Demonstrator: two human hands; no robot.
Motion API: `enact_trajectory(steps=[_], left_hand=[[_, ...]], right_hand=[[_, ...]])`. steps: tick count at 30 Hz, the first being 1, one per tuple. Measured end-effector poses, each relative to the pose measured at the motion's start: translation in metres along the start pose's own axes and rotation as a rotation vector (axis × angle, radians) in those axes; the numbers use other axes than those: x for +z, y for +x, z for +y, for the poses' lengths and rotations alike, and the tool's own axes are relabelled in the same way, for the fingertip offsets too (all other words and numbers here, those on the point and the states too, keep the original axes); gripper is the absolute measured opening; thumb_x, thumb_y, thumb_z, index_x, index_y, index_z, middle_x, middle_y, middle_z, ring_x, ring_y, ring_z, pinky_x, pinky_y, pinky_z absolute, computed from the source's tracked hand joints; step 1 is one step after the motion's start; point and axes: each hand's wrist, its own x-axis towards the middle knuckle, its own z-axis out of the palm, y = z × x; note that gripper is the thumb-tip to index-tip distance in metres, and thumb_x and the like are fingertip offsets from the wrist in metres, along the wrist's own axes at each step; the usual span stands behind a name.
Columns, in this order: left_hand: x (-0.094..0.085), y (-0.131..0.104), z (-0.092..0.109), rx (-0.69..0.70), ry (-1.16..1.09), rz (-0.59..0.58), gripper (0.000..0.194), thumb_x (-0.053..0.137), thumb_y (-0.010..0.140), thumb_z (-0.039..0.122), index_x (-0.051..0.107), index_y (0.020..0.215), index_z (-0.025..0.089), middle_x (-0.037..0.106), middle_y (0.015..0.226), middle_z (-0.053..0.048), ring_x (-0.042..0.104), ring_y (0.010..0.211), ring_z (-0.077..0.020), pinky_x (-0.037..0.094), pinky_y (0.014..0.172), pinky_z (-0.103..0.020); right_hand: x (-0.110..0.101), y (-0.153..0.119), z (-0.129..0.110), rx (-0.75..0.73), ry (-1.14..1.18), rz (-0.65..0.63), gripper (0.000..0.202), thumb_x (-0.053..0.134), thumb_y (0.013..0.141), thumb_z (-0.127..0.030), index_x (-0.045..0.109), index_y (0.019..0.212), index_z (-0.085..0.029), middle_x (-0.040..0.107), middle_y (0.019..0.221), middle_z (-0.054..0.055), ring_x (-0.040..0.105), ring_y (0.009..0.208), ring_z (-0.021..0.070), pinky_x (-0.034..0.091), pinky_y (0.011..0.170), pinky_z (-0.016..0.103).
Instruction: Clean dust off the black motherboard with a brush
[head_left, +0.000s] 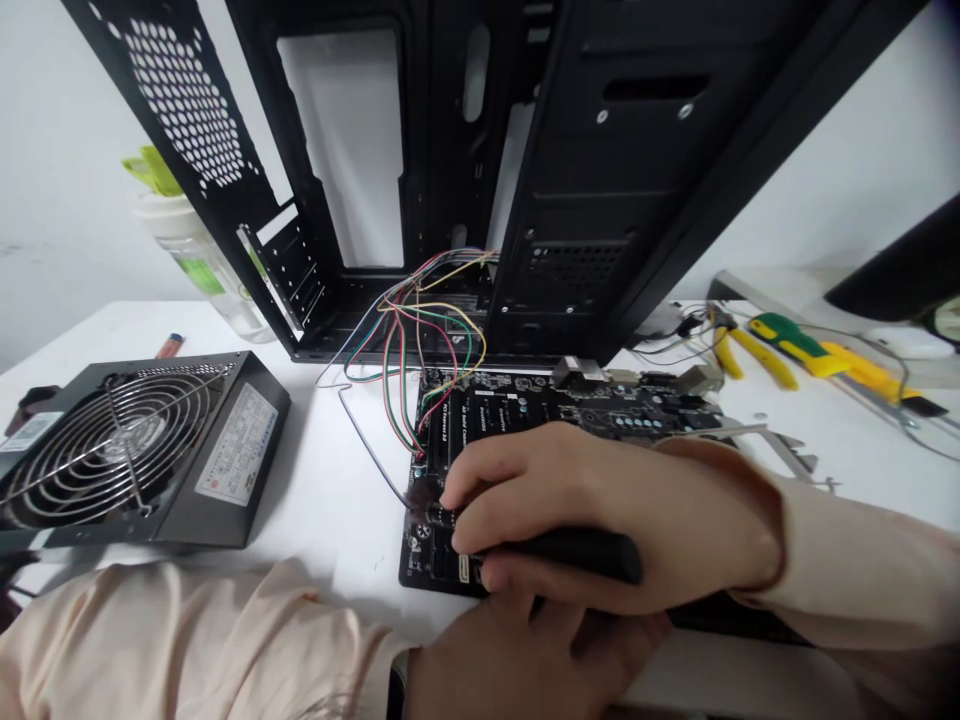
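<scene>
In the head view, a black-handled tool (592,556) is held by the right hand's (570,490) fingers above the circuit board (540,405), laid on the bench (330,490). The left hand (510,660) is placed below; whether anything is gripped there cannot be told.
</scene>
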Motion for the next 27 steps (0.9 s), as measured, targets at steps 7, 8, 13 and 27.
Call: enact_trajectory(steps=[7,8,13,27], left_hand=[[0.001,-0.003,0.001,0.026,0.068,-0.172,0.053,0.03,0.099,0.053,0.034,0.145,0.028,0.059,0.126,-0.008,0.064,0.097,-0.0248,0.052,0.073,-0.032],[0.002,-0.004,0.001,0.023,0.051,-0.166,0.053,0.03,0.099,0.053,0.033,0.146,0.028,0.06,0.124,-0.008,0.064,0.095,-0.0249,0.052,0.07,-0.032],[0.006,-0.008,0.001,0.033,-0.028,-0.198,0.059,0.032,0.097,0.054,0.024,0.149,0.027,0.062,0.121,-0.009,0.065,0.082,-0.0223,0.051,0.061,-0.029],[0.004,-0.005,0.0,-0.019,-0.08,-0.18,0.051,0.03,0.099,0.052,0.035,0.145,0.03,0.064,0.112,-0.008,0.064,0.071,-0.0177,0.052,0.056,-0.027]], right_hand=[[-0.009,-0.005,-0.003,0.052,-0.175,0.057,0.022,0.048,0.085,-0.01,0.055,0.065,-0.016,0.054,0.065,0.001,0.047,0.061,0.0083,0.04,0.057,0.019],[-0.007,-0.004,-0.002,0.059,-0.171,0.036,0.021,0.048,0.085,-0.01,0.056,0.066,-0.015,0.054,0.067,0.001,0.048,0.062,0.0086,0.041,0.057,0.019],[-0.002,-0.002,0.002,-0.01,-0.059,-0.013,0.014,0.049,0.088,-0.011,0.062,0.084,-0.013,0.064,0.09,0.008,0.058,0.081,0.0109,0.048,0.072,0.021],[0.001,-0.001,0.004,-0.003,0.072,0.015,0.012,0.053,0.086,-0.014,0.061,0.078,-0.012,0.064,0.076,0.005,0.057,0.071,0.0095,0.048,0.068,0.02]])
